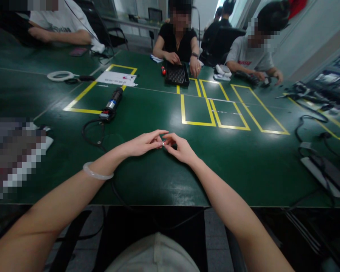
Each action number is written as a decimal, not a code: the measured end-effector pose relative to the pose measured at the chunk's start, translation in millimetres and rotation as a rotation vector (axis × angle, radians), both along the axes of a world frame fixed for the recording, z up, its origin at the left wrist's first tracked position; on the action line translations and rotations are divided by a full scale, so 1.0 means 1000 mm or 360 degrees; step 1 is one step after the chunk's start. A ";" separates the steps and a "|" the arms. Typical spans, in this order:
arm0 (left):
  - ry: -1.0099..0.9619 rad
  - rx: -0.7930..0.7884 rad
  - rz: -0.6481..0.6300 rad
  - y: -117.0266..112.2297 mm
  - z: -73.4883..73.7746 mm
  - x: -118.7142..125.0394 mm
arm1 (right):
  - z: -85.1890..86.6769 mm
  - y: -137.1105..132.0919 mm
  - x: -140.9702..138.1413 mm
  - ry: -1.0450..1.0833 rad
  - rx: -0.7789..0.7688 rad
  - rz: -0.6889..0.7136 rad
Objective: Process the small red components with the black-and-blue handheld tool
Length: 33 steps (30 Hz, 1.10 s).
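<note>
A small shiny metal part (163,143) with a hint of red sits between my fingertips, just above the green table (164,177). My left hand (146,144) pinches it from the left with thumb and fingers. On the other side my right hand (181,148) has its thumb and fingers closed around the same piece. The part is too small to tell its kind. Beyond my left hand lies a black electric screwdriver (112,102) with a blue band, its cable curling back toward me.
Yellow tape rectangles (198,123) mark the table. A black tray (177,74) stands at the far side, under a co-worker's hands. White paper (117,78) and a white tape roll (60,76) lie at the back left. Cables (300,124) run along the right. Other people sit around.
</note>
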<state>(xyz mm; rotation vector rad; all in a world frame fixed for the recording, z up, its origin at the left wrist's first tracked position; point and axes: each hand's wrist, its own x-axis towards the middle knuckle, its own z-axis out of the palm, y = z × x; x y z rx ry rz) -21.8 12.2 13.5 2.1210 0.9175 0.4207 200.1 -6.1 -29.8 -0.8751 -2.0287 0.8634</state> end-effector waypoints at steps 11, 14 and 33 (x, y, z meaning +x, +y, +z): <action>-0.0079 0.0088 0.0055 -0.001 -0.007 -0.002 | 0.001 0.002 0.000 0.0004 0.0013 -0.0101; -0.0023 0.0316 0.0112 -0.001 -0.009 -0.002 | -0.001 0.004 0.000 0.0038 -0.0049 -0.0137; -0.0155 0.0310 0.0298 -0.010 -0.001 0.005 | -0.001 0.001 -0.003 0.0213 -0.0153 -0.0058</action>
